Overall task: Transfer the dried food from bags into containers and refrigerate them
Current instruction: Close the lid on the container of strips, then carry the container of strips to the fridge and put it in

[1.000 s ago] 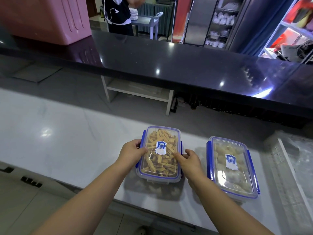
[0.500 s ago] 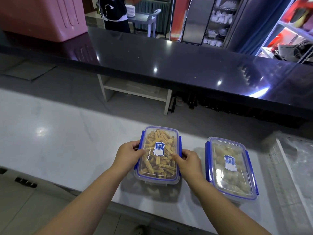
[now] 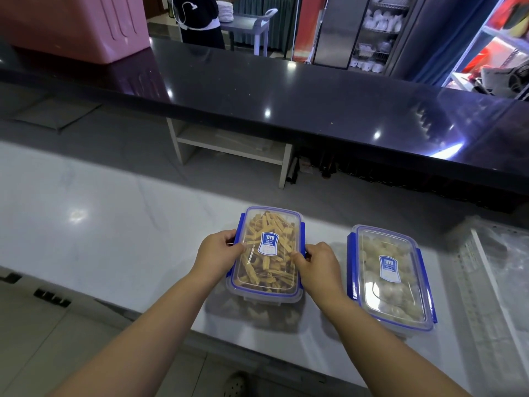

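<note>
A clear lidded container of yellow dried sticks (image 3: 267, 270), with blue side clips, is raised a little above the white counter (image 3: 100, 233); its shadow lies underneath. My left hand (image 3: 219, 249) grips its left side and my right hand (image 3: 316, 263) grips its right side. A second clear container with pale round dried pieces (image 3: 390, 293) rests closed on the counter just right of my right hand.
A white perforated tray with crumpled clear plastic bags (image 3: 495, 270) lies at the counter's right end. Beyond a floor gap runs a dark glossy counter (image 3: 286, 90) carrying a pink box (image 3: 71, 24). A person (image 3: 200, 21) stands behind it.
Both hands have lifted the container of yellow sticks slightly off the counter; its shadow beneath has grown. The other container has not moved.
</note>
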The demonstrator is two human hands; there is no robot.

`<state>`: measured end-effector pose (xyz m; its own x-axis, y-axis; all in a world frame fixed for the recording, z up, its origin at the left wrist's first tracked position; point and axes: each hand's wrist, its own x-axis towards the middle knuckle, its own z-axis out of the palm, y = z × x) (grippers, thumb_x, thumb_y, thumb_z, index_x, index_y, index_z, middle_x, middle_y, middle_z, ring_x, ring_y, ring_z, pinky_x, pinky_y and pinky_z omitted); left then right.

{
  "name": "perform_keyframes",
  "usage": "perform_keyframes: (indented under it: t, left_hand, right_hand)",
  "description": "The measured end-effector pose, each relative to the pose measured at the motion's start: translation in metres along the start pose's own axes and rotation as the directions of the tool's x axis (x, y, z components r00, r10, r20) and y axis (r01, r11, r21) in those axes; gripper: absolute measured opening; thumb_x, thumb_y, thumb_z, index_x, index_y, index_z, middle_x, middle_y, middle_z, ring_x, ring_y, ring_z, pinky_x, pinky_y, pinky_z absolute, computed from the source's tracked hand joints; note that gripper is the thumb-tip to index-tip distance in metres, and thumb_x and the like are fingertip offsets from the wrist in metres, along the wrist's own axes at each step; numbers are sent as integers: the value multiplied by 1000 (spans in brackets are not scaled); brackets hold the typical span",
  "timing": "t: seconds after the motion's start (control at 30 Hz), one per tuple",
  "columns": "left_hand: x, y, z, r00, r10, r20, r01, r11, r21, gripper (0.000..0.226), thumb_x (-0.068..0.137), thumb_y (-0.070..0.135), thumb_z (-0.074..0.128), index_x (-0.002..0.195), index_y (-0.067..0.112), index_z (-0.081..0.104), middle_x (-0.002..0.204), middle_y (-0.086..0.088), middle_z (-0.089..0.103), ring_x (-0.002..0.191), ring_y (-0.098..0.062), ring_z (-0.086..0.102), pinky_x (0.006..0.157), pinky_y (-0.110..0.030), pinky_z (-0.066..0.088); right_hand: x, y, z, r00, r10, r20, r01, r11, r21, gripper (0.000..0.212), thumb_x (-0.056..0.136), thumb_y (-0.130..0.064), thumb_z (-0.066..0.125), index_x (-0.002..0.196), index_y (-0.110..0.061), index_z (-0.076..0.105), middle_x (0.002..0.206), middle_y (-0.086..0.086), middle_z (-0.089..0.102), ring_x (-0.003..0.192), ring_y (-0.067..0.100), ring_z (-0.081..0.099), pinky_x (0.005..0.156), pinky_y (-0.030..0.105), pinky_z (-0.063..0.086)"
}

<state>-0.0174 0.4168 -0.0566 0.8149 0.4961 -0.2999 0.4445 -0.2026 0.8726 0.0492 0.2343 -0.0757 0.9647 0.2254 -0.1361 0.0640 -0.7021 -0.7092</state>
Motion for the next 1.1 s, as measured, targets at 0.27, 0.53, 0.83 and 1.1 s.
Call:
perform_keyframes:
  t: [0.27, 0.53, 0.83, 1.1]
  left_hand:
    - [-5, 3, 4, 999, -23, -22, 23, 1000, -1, 30, 90, 14, 59, 119, 14, 61, 101, 0, 67, 86, -17, 66, 76, -36, 58]
    - [-12, -1, 0, 995, -92, 28, 91, 996, 10, 45, 92, 29, 55, 134, 16, 46, 111, -8, 67, 88, -23, 68, 82, -41, 57]
    - [-21, -18, 1, 992, -77, 98, 74, 997, 34, 36, 81, 41, 68, 104, 16, 55, 97, -3, 68, 79, -15, 69, 69, -32, 58]
    - [-12, -5, -18, 976, 43, 216, -40, 999, -15, 29, 82, 37, 68, 101, 19, 57, 95, 0, 69, 79, -15, 70, 74, -38, 59]
  right_hand:
    - [-6, 2, -1, 1000, -23, 6, 23, 997, 71, 20, 93, -31, 54, 103, -14, 59, 102, 0, 53, 85, 11, 58, 66, 17, 46]
    - [-33, 3, -4, 988, 50, 143, -95, 942, 323, 36, 95, -39, 45, 124, -18, 45, 88, -11, 59, 76, 2, 60, 59, 16, 48]
    - [-56, 7, -6, 968, 191, 163, -226, 947, 229, 39, 89, -44, 56, 116, -17, 55, 110, 0, 64, 92, 9, 63, 71, 21, 53]
    - [-77, -24, 2, 963, 270, -22, -236, 875, 423, 17, 85, -34, 66, 97, -23, 62, 94, -5, 69, 87, 8, 66, 75, 26, 56]
